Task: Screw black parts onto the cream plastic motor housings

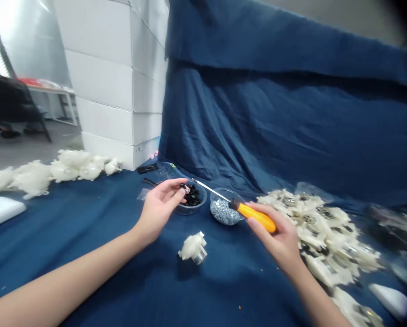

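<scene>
The left hand [161, 208] pinches what seems a small black part [183, 186] above its bowl [188, 210], while the right hand [277, 236] grips a screwdriver [256, 217], tip angled toward that pinch, past a bowl of screws [221, 191].

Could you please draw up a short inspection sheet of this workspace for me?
Surface: blue cloth, creased.
Job's things: orange-handled screwdriver, its tip over a clear bowl of small black parts; beside it, a clear bowl of silver screws.
Clutter: heaped white parts at right, more white parts at left, one lone white part in front.
Grippers: right hand grips the screwdriver; left hand is over the black parts, fingertips at a small black piece.
Cables: nothing seen.
Surroundings: stacked white boxes, blue drape.
</scene>
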Available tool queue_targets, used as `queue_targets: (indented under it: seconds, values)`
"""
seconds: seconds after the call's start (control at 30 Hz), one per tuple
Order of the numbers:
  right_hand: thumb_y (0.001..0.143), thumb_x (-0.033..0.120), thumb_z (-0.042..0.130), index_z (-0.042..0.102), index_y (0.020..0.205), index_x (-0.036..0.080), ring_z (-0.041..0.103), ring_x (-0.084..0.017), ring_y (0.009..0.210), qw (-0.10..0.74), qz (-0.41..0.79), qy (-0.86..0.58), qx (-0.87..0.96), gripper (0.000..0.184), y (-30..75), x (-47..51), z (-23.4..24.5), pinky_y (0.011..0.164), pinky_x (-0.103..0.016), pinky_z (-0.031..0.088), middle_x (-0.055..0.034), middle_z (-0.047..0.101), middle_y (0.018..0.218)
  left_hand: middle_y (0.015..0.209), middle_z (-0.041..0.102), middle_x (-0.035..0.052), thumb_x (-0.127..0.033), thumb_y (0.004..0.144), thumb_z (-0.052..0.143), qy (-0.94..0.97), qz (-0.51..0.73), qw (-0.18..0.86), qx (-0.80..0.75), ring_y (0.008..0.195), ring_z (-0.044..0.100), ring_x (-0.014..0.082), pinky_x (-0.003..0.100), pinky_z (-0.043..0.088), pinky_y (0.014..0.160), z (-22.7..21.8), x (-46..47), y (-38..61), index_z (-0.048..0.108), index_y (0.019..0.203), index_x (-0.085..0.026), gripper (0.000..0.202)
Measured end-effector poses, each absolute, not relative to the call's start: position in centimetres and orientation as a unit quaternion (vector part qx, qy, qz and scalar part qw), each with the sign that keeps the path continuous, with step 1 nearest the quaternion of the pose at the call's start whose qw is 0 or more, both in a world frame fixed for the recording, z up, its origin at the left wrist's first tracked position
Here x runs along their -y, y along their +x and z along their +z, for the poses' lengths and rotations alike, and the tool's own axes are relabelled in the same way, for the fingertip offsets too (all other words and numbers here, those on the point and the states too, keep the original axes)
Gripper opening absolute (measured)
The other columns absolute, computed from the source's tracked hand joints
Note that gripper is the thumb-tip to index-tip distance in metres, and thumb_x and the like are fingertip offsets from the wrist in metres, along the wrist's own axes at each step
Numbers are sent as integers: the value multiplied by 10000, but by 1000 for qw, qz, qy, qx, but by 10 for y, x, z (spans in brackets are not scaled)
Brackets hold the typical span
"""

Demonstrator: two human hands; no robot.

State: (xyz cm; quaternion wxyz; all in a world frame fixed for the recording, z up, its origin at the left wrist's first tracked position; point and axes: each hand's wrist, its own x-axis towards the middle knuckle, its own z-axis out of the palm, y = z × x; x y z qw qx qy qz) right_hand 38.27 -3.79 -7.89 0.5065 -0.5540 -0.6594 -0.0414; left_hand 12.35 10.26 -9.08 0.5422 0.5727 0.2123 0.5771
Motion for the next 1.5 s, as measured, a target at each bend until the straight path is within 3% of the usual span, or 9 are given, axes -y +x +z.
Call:
queue_targets:
  seconds: [0.1, 0.27, 1.07, 1.3, 1.5]
  values:
    - [896, 264, 703, 728, 1086, 258, 681, -174, 765, 532, -78, -529, 656, 192, 370, 37, -108, 679, -283, 518, -27, 757, 986, 1057, 732, 56, -281, 881, 747, 568, 576, 554, -196, 917, 691, 144, 221, 588, 798, -93, -102, 125, 730, 1162, -200, 293]
    - [881, 196, 703, 718, 1102, 250, 668, -165, 711, 541, -109, -502, 666, 228, 365, 43, -115, 606, -282, 492, -38, 748, 962, 995, 700, 29, -234, 892, 739, 549, 572, 583, -180, 889, 696, 120, 191, 587, 785, -92, -101, 127, 727, 1166, -209, 276]
    - [866, 137, 702, 682, 1171, 223, 679, -192, 781, 520, -146, -467, 700, 317, 365, 44, -112, 616, -288, 523, -57, 728, 948, 971, 708, 31, -181, 874, 754, 513, 575, 618, -159, 858, 711, 116, 187, 616, 784, -85, -94, 126, 751, 1135, -203, 263]
    - [853, 112, 706, 686, 1161, 204, 646, -150, 716, 529, -141, -454, 703, 322, 365, 43, -110, 627, -275, 511, -51, 720, 952, 974, 699, 34, -187, 873, 757, 501, 578, 623, -165, 870, 706, 119, 191, 619, 777, -86, -95, 126, 751, 1127, -207, 255]
    - [875, 184, 703, 702, 1134, 229, 663, -161, 722, 527, -118, -493, 682, 264, 365, 45, -113, 631, -281, 509, -53, 735, 973, 984, 721, 37, -189, 855, 769, 520, 586, 599, -165, 867, 709, 127, 199, 623, 768, -85, -96, 125, 758, 1125, -204, 271]
